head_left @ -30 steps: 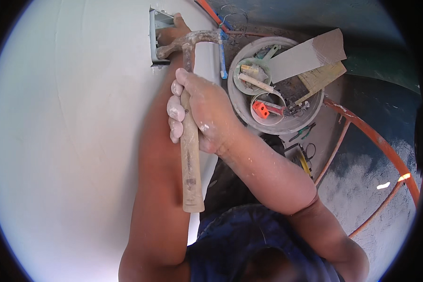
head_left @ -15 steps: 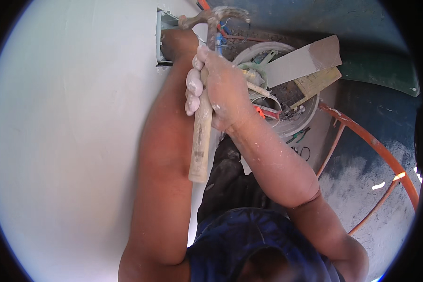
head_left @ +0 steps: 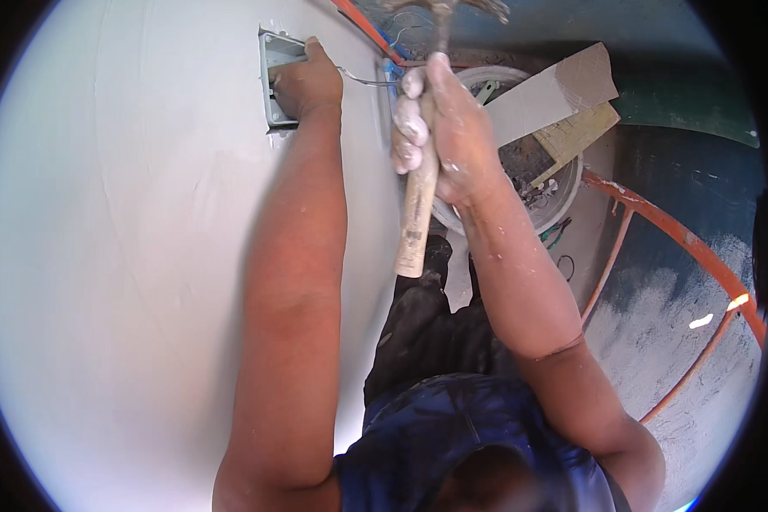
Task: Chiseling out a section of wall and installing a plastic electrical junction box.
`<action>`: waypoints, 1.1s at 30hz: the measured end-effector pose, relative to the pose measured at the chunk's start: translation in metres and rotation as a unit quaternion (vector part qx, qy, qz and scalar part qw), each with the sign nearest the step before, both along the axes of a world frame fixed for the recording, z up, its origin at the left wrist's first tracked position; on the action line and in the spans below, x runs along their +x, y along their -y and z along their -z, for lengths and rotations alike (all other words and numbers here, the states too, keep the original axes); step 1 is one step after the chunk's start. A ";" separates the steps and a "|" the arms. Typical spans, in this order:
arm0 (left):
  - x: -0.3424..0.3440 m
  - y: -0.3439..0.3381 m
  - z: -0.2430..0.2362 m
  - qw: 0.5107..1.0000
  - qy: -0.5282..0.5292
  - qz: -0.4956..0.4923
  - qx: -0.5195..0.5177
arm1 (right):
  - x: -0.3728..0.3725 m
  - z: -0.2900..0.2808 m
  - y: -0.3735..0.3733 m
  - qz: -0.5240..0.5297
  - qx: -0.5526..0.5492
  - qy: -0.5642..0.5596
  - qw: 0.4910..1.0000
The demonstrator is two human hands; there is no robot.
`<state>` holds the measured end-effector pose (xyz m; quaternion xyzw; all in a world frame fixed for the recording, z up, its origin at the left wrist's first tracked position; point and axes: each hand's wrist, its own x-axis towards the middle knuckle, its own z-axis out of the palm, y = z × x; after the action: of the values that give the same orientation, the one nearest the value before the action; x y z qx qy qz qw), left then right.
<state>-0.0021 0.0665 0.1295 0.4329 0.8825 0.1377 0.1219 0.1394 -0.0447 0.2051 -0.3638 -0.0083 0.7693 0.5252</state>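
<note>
A grey rectangular electrical box (head_left: 266,84) is set into the pale plastered wall (head_left: 145,256). My left hand (head_left: 309,88) reaches into it, fingers curled inside the opening and thumb near its upper right corner. Whatever those fingers grip is hidden. My right hand (head_left: 461,136), its fingers coated in white dust, is wrapped round the wooden handle of a claw hammer (head_left: 416,224). The hammer is raised to the right of the box, apart from it; its head is partly cut off by the top of the picture. A thin grey cable (head_left: 369,83) runs between the two hands.
A round white bucket (head_left: 563,203) below my right forearm holds tools and debris. A pale board (head_left: 542,98) and a yellowish board (head_left: 584,141) lie across it. Orange metal bars (head_left: 678,239) curve along the right. Green-handled pliers (head_left: 557,230) lie beside the bucket.
The hammer and my right hand have moved up and right, away from the box. My left hand remains at the box, its thumb now showing at the rim. The view has shifted slightly.
</note>
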 end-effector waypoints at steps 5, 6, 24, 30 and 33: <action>-0.029 0.001 0.008 0.992 0.105 -0.007 0.071 | 0.028 0.043 0.089 -0.001 -0.154 0.012 0.988; -0.039 0.005 0.016 0.984 0.131 0.007 0.119 | 0.017 0.051 0.104 0.004 -0.153 0.000 0.988; 0.022 -0.009 -0.166 0.487 -0.591 0.483 -0.423 | -0.103 0.085 0.051 -0.065 -0.141 -0.109 0.982; 0.015 -0.012 -0.156 0.491 -0.585 0.515 -0.389 | -0.105 0.093 0.006 0.031 -0.101 -0.063 0.992; 0.013 -0.010 -0.161 0.488 -0.593 0.515 -0.381 | -0.103 0.094 -0.020 0.000 -0.063 -0.073 0.995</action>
<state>0.0107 0.0766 0.2910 0.7010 0.3323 -0.5883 -0.2283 0.0365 -0.0252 0.1109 -0.3387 0.0786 0.7931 0.5001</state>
